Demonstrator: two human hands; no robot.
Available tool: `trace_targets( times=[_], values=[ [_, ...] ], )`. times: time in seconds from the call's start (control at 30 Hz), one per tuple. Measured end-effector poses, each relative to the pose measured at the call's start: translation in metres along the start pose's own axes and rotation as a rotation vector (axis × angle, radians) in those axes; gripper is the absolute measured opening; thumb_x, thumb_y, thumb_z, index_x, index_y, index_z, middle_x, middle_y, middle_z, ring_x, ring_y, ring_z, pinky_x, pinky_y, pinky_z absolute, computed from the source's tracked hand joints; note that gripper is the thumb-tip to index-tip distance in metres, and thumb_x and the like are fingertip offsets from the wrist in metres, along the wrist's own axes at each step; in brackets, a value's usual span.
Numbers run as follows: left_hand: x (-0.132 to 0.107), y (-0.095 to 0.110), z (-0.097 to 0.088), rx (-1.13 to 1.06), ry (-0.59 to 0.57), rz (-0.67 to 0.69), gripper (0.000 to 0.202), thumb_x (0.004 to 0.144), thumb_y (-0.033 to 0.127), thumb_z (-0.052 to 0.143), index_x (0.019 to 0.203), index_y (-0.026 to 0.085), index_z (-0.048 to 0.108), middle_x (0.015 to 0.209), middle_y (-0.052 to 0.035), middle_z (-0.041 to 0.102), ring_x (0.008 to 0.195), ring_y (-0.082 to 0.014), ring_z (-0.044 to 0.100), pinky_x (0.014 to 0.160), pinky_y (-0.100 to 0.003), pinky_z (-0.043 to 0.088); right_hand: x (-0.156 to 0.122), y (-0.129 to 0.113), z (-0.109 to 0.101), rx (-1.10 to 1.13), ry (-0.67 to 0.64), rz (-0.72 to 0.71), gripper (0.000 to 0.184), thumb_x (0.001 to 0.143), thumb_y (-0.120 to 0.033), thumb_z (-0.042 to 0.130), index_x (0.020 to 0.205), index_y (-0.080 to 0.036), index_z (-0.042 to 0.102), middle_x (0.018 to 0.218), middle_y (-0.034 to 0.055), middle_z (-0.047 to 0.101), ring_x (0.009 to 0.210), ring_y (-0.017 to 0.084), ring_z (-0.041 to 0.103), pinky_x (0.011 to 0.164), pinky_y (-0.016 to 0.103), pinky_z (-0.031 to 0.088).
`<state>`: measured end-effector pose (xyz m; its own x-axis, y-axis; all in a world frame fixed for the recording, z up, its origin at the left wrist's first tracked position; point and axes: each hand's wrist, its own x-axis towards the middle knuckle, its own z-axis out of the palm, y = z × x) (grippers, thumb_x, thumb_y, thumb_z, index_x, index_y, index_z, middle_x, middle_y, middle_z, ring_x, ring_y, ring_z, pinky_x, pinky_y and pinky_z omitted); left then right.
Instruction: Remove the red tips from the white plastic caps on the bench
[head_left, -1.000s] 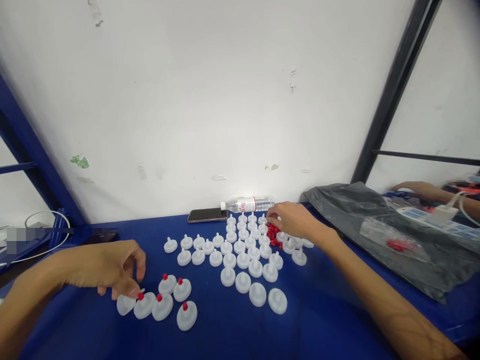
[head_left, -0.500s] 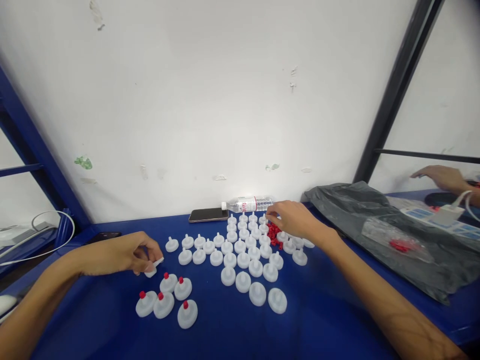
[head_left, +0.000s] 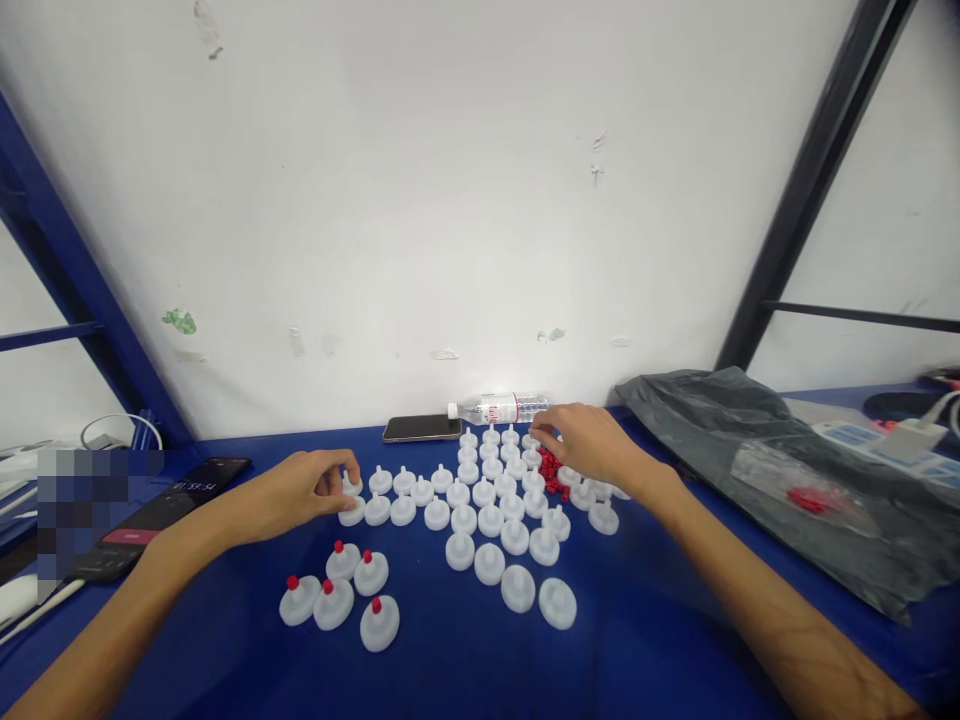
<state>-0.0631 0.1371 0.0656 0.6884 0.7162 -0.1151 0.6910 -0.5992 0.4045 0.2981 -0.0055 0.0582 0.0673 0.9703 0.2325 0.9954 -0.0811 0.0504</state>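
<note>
Several round white plastic nozzle caps [head_left: 490, 520], each with a small upright spout, stand in loose rows on the blue table. At the left end of these rows, my left hand [head_left: 319, 488] is low, its thumb and forefinger curved apart around the end nozzle caps. The thumb touches the front nozzle cap [head_left: 351, 513], which rests on the table. My right hand [head_left: 581, 437] hovers at the back of the rows beside a pile of small red tips [head_left: 553, 475]. Its fingers are curled down together; anything between them is hidden. Several nozzle caps with red tips [head_left: 333, 604] sit front left.
A dark phone [head_left: 422, 428] and a clear plastic bottle [head_left: 501, 408] lie by the wall. Another phone [head_left: 191, 490] and cables are on the left. On the right, a grey plastic bag [head_left: 787, 470] carries a clear pouch of red pieces [head_left: 806, 495]; a power strip [head_left: 915, 450] lies beyond.
My left hand has moved right and back, setting the white nozzle cap it held at the left end of the rows. My right hand stays by the red pile. The view has shifted slightly.
</note>
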Motion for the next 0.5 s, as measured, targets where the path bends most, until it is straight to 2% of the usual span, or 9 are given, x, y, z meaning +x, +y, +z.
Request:
trace_targets(
  times=[0.07, 0.13, 0.17, 0.2, 0.23, 0.27, 0.33, 0.4, 0.5],
  values=[
    [-0.007, -0.001, -0.004, 0.028, 0.060, -0.032, 0.042, 0.092, 0.061, 0.053, 0.103, 0.021, 0.063, 0.080, 0.0001, 0.070, 0.076, -0.0219, 0.064, 0.070, -0.032, 0.045, -0.002, -0.001, -0.004, 0.017, 0.053, -0.015, 0.031, 0.108, -0.033, 0.045, 0.102, -0.022, 0.074, 0.100, 0.0076, 0.077, 0.090, 0.023, 0.070, 0.066, 0.030, 0.034],
    [-0.023, -0.009, 0.001, 0.056, 0.167, -0.067, 0.046, 0.096, 0.064, 0.045, 0.103, 0.023, 0.063, 0.083, -0.0010, 0.070, 0.077, -0.0234, 0.065, 0.072, -0.034, 0.046, -0.005, -0.003, -0.010, 0.028, 0.094, -0.017, 0.032, 0.109, -0.035, 0.045, 0.105, -0.022, 0.074, 0.103, 0.0074, 0.077, 0.092, 0.023, 0.070, 0.066, 0.030, 0.035],
    [-0.034, -0.015, 0.007, 0.067, 0.225, -0.086, 0.046, 0.097, 0.064, 0.042, 0.105, 0.024, 0.063, 0.088, -0.0017, 0.071, 0.081, -0.0244, 0.066, 0.076, -0.035, 0.048, -0.007, -0.005, -0.013, 0.031, 0.113, -0.015, 0.033, 0.110, -0.037, 0.044, 0.108, -0.023, 0.074, 0.104, 0.0074, 0.077, 0.092, 0.023, 0.071, 0.067, 0.030, 0.035],
    [-0.046, -0.023, 0.017, 0.071, 0.357, -0.127, 0.048, 0.095, 0.066, 0.041, 0.107, 0.025, 0.064, 0.089, -0.0017, 0.070, 0.077, -0.0246, 0.066, 0.076, -0.036, 0.050, -0.009, -0.007, -0.017, 0.035, 0.133, -0.013, 0.035, 0.110, -0.039, 0.042, 0.110, -0.023, 0.073, 0.104, 0.0075, 0.077, 0.092, 0.022, 0.071, 0.067, 0.030, 0.036],
    [-0.059, -0.031, 0.029, 0.038, 0.407, -0.177, 0.054, 0.092, 0.071, 0.042, 0.116, 0.027, 0.064, 0.094, -0.0027, 0.071, 0.075, -0.0253, 0.066, 0.073, -0.037, 0.052, -0.011, -0.009, -0.020, 0.044, 0.153, -0.014, 0.036, 0.110, -0.041, 0.041, 0.111, -0.023, 0.073, 0.103, 0.0073, 0.077, 0.089, 0.022, 0.071, 0.066, 0.030, 0.036],
    [-0.072, -0.038, 0.043, -0.028, 0.425, -0.219, 0.062, 0.088, 0.076, 0.043, 0.125, 0.031, 0.062, 0.102, -0.0039, 0.071, 0.076, -0.0268, 0.067, 0.071, -0.039, 0.054, -0.013, -0.012, -0.022, 0.057, 0.176, -0.019, 0.037, 0.110, -0.042, 0.041, 0.111, -0.024, 0.073, 0.100, 0.0069, 0.077, 0.085, 0.021, 0.070, 0.066, 0.030, 0.036],
    [-0.094, -0.046, 0.070, -0.131, 0.330, -0.233, 0.069, 0.082, 0.079, 0.048, 0.139, 0.040, 0.056, 0.114, -0.0042, 0.071, 0.078, -0.0283, 0.067, 0.077, -0.043, 0.058, -0.015, -0.019, -0.024, 0.086, 0.228, -0.050, 0.035, 0.110, -0.041, 0.042, 0.108, -0.025, 0.073, 0.094, 0.0051, 0.077, 0.077, 0.019, 0.069, 0.063, 0.030, 0.036],
    [-0.105, -0.043, 0.089, -0.113, 0.352, -0.308, 0.073, 0.073, 0.084, 0.050, 0.133, 0.045, 0.063, 0.107, -0.0047, 0.071, 0.069, -0.0301, 0.064, 0.074, -0.049, 0.059, -0.017, -0.025, -0.024, 0.097, 0.263, -0.096, 0.032, 0.108, -0.040, 0.045, 0.102, -0.026, 0.073, 0.090, 0.0030, 0.076, 0.073, 0.019, 0.069, 0.060, 0.030, 0.035],
    [-0.104, -0.030, 0.099, -0.080, 0.412, -0.284, 0.060, 0.072, 0.084, 0.051, 0.110, 0.044, 0.074, 0.113, -0.0052, 0.071, 0.089, -0.0354, 0.068, 0.082, -0.049, 0.059, -0.023, -0.033, -0.025, 0.069, 0.258, -0.140, 0.032, 0.107, -0.039, 0.045, 0.096, -0.027, 0.072, 0.087, 0.0022, 0.076, 0.073, 0.021, 0.071, 0.058, 0.032, 0.034]
  ],
)
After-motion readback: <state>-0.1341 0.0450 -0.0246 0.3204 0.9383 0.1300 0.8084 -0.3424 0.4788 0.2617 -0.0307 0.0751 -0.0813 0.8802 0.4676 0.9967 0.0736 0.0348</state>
